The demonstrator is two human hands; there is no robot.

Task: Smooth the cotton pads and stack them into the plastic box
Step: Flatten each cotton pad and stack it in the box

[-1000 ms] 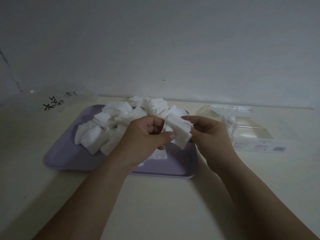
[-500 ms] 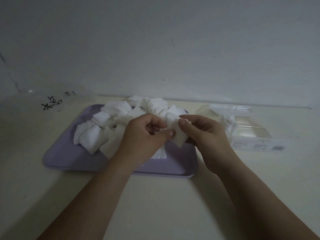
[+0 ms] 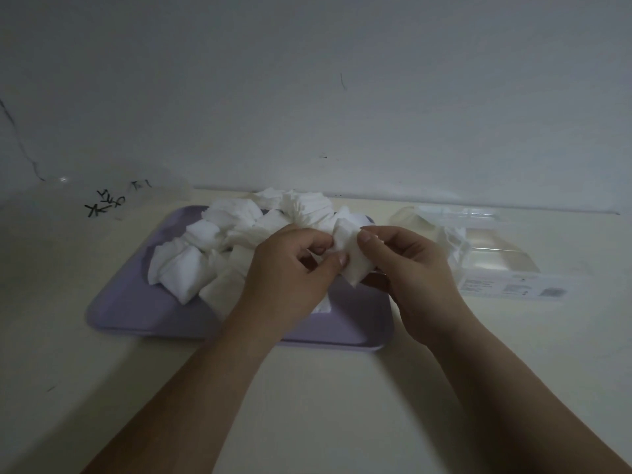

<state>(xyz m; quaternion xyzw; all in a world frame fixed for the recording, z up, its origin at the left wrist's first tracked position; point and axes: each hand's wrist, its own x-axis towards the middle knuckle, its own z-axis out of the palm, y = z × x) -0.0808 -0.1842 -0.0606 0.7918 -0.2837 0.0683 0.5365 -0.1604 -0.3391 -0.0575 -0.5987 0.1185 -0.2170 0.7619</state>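
One white cotton pad point(image 3: 354, 260) hangs above the right half of the lilac tray point(image 3: 136, 316), held by both hands. My left hand point(image 3: 290, 271) pinches its left edge with thumb and curled fingers. My right hand point(image 3: 410, 268) pinches its right edge, thumb on top. A heap of crumpled white cotton pads point(image 3: 239, 234) fills the back of the tray. The clear plastic box point(image 3: 496, 254) lies open to the right of the tray, with a few pads point(image 3: 453, 239) at its left end.
The tray and box sit on a cream table against a pale wall. A clear plastic item with black writing point(image 3: 106, 203) stands at the back left. Bare table surface lies in front of the tray.
Both hands have drawn closer together on the pad. My right thumb has shifted onto the pad's upper face, and the pad now looks more bunched between the fingers.
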